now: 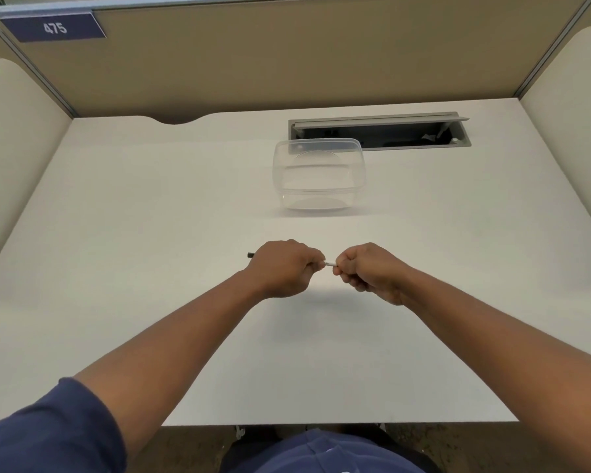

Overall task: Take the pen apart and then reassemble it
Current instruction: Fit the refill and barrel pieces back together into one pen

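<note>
White desk [151, 268], tan partition [287, 56], clear container [318, 196], cable tray [464, 139]

Both hands held just above the white desk [151, 268], knuckles up. Left hand [282, 268] grips the pen [329, 264], dark end sticking out on its left side; right hand [367, 273] pinches the other end. Short white bit shows btwn the fists, prob. the barrel. Clear plastic box [318, 175] sits farther back, near an open cable slot [379, 134]. Sign w/ 475 [53, 28] top left.
</note>
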A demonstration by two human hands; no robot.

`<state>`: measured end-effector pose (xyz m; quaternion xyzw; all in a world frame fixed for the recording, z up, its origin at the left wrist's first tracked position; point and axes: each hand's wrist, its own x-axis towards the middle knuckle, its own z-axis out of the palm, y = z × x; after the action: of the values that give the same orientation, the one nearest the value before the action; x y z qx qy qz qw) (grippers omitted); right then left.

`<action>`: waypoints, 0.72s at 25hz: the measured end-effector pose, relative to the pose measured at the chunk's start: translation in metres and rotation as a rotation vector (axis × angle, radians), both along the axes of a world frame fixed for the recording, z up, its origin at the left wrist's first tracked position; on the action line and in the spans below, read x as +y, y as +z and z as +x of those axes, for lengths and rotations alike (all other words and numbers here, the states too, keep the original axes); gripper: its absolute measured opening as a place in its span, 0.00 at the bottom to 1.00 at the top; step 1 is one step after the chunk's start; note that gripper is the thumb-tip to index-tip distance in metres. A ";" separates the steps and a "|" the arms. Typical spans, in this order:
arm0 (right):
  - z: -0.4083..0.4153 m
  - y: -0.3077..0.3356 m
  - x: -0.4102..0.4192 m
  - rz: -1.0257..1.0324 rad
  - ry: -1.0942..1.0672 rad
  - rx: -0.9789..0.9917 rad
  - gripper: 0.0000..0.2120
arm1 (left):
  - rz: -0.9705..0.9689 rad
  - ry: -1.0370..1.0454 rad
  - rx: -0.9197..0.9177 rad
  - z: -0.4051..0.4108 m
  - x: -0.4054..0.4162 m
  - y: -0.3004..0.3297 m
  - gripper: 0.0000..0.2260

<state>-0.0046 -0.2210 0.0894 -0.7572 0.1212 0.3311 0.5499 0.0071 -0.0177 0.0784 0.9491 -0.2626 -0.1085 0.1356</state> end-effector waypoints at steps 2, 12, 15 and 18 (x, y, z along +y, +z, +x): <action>-0.006 -0.005 0.000 -0.071 0.037 -0.241 0.10 | -0.125 0.121 0.278 0.007 0.003 0.002 0.11; -0.019 -0.017 -0.008 -0.387 0.260 -1.289 0.04 | -0.500 0.172 0.848 0.014 0.014 0.017 0.13; -0.022 -0.013 -0.002 -0.370 0.160 -1.136 0.03 | -0.528 0.206 0.719 0.008 0.008 0.017 0.13; -0.020 -0.007 -0.001 -0.380 0.093 -0.820 0.06 | -0.398 0.189 0.497 0.001 -0.001 0.016 0.12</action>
<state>-0.0250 -0.2220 0.0826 -0.9180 -0.0820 0.0003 0.3881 0.0085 -0.0186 0.0946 0.8688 -0.1483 -0.2702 0.3876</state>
